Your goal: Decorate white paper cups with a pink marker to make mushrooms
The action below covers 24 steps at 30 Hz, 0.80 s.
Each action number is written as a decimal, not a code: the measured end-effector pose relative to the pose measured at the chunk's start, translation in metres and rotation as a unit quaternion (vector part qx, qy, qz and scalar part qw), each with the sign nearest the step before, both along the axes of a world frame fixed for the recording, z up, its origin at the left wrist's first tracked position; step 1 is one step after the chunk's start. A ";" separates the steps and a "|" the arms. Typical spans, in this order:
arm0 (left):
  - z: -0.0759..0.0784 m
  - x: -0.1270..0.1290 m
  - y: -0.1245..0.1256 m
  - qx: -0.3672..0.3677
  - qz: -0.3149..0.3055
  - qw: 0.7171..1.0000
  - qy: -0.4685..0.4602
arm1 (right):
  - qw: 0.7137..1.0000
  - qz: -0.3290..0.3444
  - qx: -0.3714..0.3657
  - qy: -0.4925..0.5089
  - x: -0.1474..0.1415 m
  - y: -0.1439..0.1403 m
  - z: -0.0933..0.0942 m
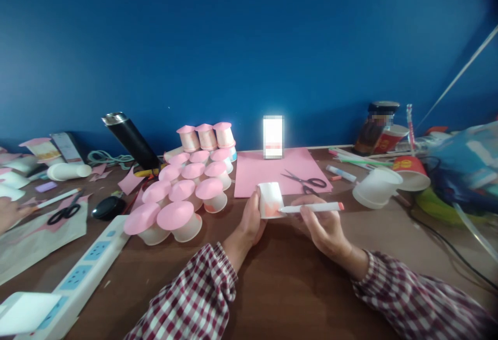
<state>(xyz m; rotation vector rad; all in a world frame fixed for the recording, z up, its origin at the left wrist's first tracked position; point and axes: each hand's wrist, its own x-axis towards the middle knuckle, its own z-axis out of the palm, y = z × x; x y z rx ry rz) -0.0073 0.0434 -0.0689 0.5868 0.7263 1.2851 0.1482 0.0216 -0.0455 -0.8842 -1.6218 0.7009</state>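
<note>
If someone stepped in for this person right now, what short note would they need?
Left hand: holds a white paper cup above the table.
Right hand: holds a marker, tip on the cup's side.
Done: an orange-pink patch is coloured on the cup; a cluster of pink-topped cups stands to the left.
Left: most of this cup's visible side is still white.
Nearby: pink paper sheet, scissors.

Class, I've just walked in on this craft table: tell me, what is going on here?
A person in a checked shirt holds a small white paper cup in the left hand and puts the tip of a marker, held in the right hand, against its side, where there is orange colouring. To the left stands a cluster of pink-topped cups. Behind lie scissors on a pink sheet.
</note>
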 end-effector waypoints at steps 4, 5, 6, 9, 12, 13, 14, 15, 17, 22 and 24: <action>0.000 0.001 0.000 0.003 0.016 1.000 -0.005 | 0.999 0.029 -0.016 -0.014 0.001 0.000 -0.001; 0.001 0.001 0.000 0.003 0.020 1.000 -0.005 | 0.999 0.032 -0.018 -0.014 0.001 -0.001 -0.001; 0.001 0.001 0.000 0.002 0.023 1.000 -0.006 | 0.999 0.031 -0.019 -0.011 0.001 -0.001 -0.001; 0.002 0.001 -0.001 0.000 0.010 1.000 -0.010 | 1.000 0.015 -0.012 0.004 0.002 -0.001 -0.001; 0.003 0.001 -0.001 0.006 0.003 1.000 -0.010 | 0.999 0.026 -0.021 -0.001 0.002 0.000 -0.002; 0.003 0.001 -0.001 0.006 0.008 1.000 -0.007 | 0.999 0.031 -0.023 -0.007 0.002 0.000 -0.002; 0.004 0.001 -0.002 0.005 0.013 1.000 -0.003 | 0.999 0.035 -0.024 -0.013 0.002 -0.001 -0.003; 0.004 0.001 -0.002 0.005 0.016 1.000 0.000 | 0.999 0.035 -0.021 -0.015 0.002 -0.001 -0.003; 0.005 0.001 -0.002 0.005 0.012 1.000 0.001 | 1.000 0.022 -0.009 -0.005 0.001 -0.002 -0.003; 0.006 0.001 -0.002 0.011 0.006 1.000 -0.025 | 0.999 0.001 0.042 -0.016 0.001 -0.003 -0.003; 0.006 0.001 -0.002 0.006 0.012 1.000 -0.026 | 0.996 0.013 0.067 -0.054 0.002 -0.002 -0.002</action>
